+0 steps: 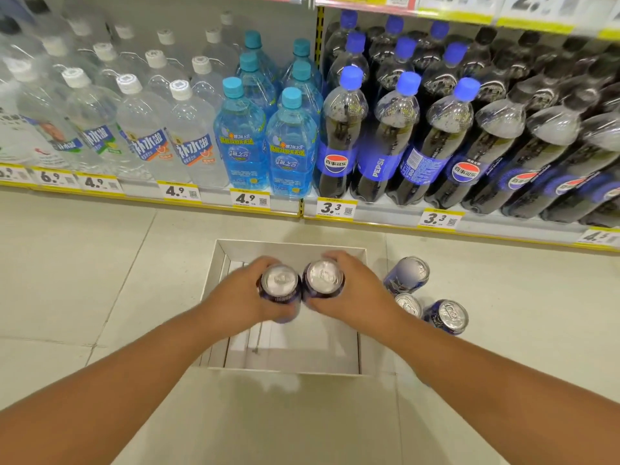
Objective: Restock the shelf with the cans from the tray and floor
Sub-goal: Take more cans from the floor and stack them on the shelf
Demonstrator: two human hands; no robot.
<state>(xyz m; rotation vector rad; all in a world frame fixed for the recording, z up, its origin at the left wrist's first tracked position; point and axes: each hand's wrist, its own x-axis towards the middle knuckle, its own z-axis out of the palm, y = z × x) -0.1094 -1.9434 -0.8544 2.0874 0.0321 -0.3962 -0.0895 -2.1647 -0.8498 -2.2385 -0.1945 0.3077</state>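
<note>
Two bare forearms enter from the lower corners of the frame and end in a left hand [250, 292] and a right hand [354, 290]. No sleeves, gloves, watch or rings show on them.

Single head-worn view, steeply down and forward over the tray [221, 263], close to the shelf [214, 199].

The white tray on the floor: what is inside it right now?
The white tray shows a bare white bottom; no can rests there. The left hand and right hand each hold a can above it, covering part of the interior.
</note>
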